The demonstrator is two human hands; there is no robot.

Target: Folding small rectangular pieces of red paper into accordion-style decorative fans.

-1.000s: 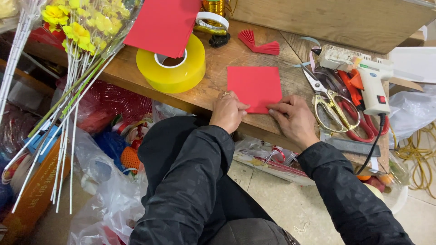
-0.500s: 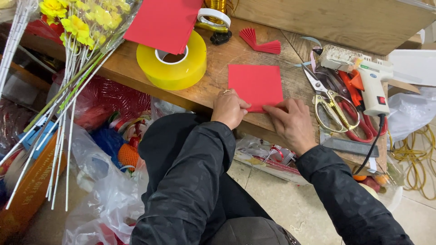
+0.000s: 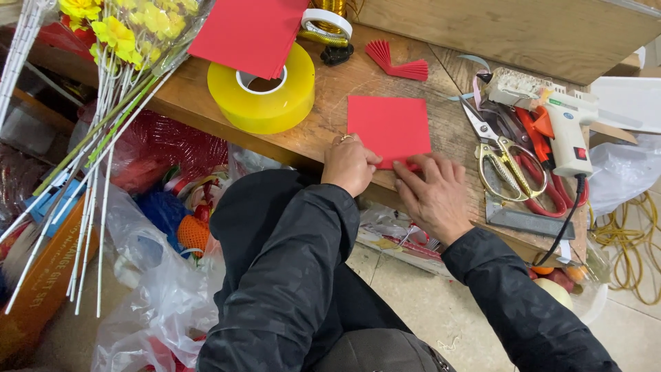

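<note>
1. Hands meet at the centre of the frame, on the near edge of a red paper square [image 3: 389,129] that lies flat on the wooden table [image 3: 330,103].
2. The left hand [image 3: 350,164] comes in from the lower centre in a black sleeve. It is curled, knuckles up, with a ring on one finger. Its fingertips press the lower left edge of the paper; whether they pinch it or only press cannot be told.
3. The right hand [image 3: 434,193] reaches in from the lower right, also in a black sleeve. It lies palm down with the fingers spread and stretched forward, and their tips rest on the paper's lower right edge. It is loose, not closed on anything.
4. The two hands are just beside each other, nearly touching at the paper's near edge.
5. A roll of yellow tape [image 3: 265,89] lies on the table at upper left of the paper, and a stack of red sheets [image 3: 248,31] leans over it.
6. A folded red paper fan [image 3: 399,63] lies above the paper square, toward the top of the frame.
7. Gold-handled scissors [image 3: 506,158] and a white glue gun [image 3: 568,131] lie to the right of the right hand, apart from it.
8. Yellow artificial flowers [image 3: 117,31] on white stems lean across the upper left of the frame.
</note>
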